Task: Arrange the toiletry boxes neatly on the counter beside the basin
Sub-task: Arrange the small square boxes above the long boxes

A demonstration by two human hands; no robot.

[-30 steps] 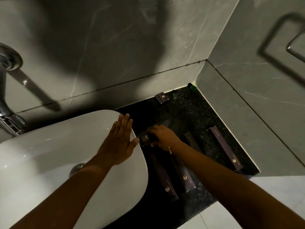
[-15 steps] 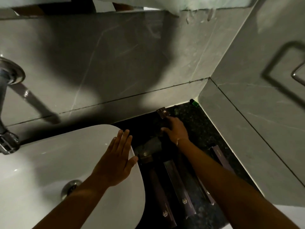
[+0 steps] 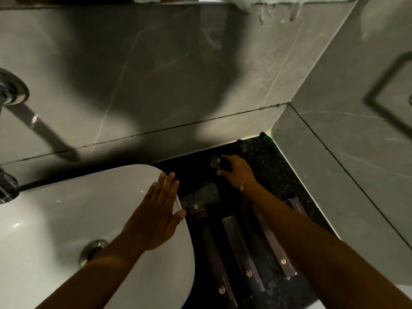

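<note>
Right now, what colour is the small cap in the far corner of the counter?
Green. The small cap shows best in the head view, against the wall corner.

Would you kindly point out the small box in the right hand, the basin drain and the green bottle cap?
small box [image 3: 215,162], head view, on its exposed dark face.
basin drain [image 3: 93,250], head view, on the metal ring.
green bottle cap [image 3: 266,138], head view, on the cap's top.

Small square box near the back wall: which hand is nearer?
Right. The right hand has its fingers on the small square box, apparently gripping it. The left hand lies flat on the basin rim, well short of the box, nearer the person.
</note>
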